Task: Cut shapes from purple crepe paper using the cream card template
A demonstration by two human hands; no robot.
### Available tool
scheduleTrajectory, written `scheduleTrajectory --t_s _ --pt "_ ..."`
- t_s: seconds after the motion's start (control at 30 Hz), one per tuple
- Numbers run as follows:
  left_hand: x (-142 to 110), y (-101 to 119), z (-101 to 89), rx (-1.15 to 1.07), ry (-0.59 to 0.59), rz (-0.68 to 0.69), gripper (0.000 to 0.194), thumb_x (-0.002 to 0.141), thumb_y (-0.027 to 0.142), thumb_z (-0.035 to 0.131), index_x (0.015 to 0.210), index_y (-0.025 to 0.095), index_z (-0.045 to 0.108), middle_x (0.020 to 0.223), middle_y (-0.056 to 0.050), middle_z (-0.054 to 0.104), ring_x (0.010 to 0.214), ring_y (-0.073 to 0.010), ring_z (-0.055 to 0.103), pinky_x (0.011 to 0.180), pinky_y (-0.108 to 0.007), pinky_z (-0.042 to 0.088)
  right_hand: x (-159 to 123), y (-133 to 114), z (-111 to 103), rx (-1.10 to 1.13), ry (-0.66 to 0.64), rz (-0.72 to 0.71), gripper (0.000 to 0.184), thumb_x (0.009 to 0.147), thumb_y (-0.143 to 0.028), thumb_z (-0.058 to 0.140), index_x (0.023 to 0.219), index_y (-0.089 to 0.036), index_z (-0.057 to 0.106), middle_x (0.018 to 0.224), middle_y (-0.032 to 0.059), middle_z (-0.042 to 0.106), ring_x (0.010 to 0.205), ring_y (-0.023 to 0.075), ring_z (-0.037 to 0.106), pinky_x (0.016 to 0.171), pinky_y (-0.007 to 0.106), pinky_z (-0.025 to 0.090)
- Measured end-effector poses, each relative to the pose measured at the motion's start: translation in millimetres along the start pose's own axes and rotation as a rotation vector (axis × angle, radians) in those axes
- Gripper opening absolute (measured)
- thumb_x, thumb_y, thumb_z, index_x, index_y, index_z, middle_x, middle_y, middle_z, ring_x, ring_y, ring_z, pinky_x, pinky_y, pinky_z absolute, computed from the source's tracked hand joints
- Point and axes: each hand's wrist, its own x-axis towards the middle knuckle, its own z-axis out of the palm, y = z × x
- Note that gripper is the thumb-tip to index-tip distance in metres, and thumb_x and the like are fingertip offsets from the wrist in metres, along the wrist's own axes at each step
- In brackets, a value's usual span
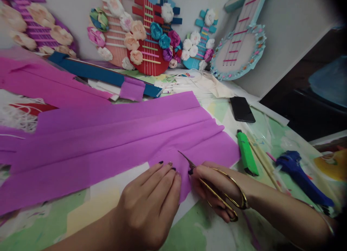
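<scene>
A large sheet of purple crepe paper (108, 142) lies creased across the table. My left hand (151, 204) rests on its near edge, fingers stretched out and close together, pressing the paper. Just right of it, my right hand (214, 186) is closed around gold-handled scissors (229, 204). The pointed tip of the scissors reaches up and left over the purple paper, close to my left fingertips. Both gold loops show below the right hand. Whether the blades are apart I cannot tell.
Right of the paper lie a black phone (242, 109), a green box cutter (247, 153) and a blue glue gun (303, 175). Paper-flower guitars (149, 59) lean on the wall. Pink crepe paper (51, 84) and a dark blue strip (94, 76) lie at left.
</scene>
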Motion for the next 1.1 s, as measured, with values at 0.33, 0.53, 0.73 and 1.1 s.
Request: scheduleTrajectory --t_s 0.33,0.53,0.73,1.1 --pt "8.8 -40.3 5.5 -0.143 0.028 -0.394 0.009 0.089 0.019 0.059 0.090 0.018 0.068 0.081 -0.001 0.075 0.069 -0.0146 0.070 0.064 -0.026 0.058 -27.1 25.4 -4.4 -0.101 0.153 -0.195 0.021 0.085 -0.038 0.048 0.078 -0.018 0.052 0.043 -0.0050 0.051 0.035 0.0090 0.048 0.033 0.015 0.034" --pt "7.3 -88.0 4.3 -0.213 -0.222 -0.587 0.017 0.089 0.027 0.058 0.090 0.023 0.074 0.083 0.001 0.076 0.061 -0.0161 0.068 0.057 -0.027 0.053 -24.3 13.7 -12.6 -0.196 0.412 -0.359 0.020 0.079 -0.038 0.055 0.076 -0.019 0.049 0.048 -0.0044 0.052 0.038 0.0093 0.047 0.039 0.020 0.035" --pt "8.4 -111.7 9.3 -0.242 -0.345 -0.722 0.022 0.088 0.034 0.057 0.093 0.023 0.075 0.093 -0.001 0.076 0.079 -0.0220 0.071 0.068 -0.030 0.052 -1.1 18.3 -25.7 -0.557 0.860 -0.640 0.013 0.078 -0.028 0.057 0.085 -0.019 0.061 0.056 -0.0021 0.053 0.050 0.0130 0.048 0.050 0.025 0.034" --pt "16.2 -119.8 20.0 -0.158 -0.439 -0.707 0.021 0.087 0.023 0.058 0.098 0.018 0.075 0.098 -0.007 0.075 0.088 -0.0236 0.070 0.078 -0.033 0.051 12.3 31.0 -24.9 -0.804 0.989 -0.678 0.014 0.081 -0.025 0.053 0.087 -0.018 0.063 0.067 0.0024 0.064 0.061 0.0178 0.057 0.058 0.028 0.035"
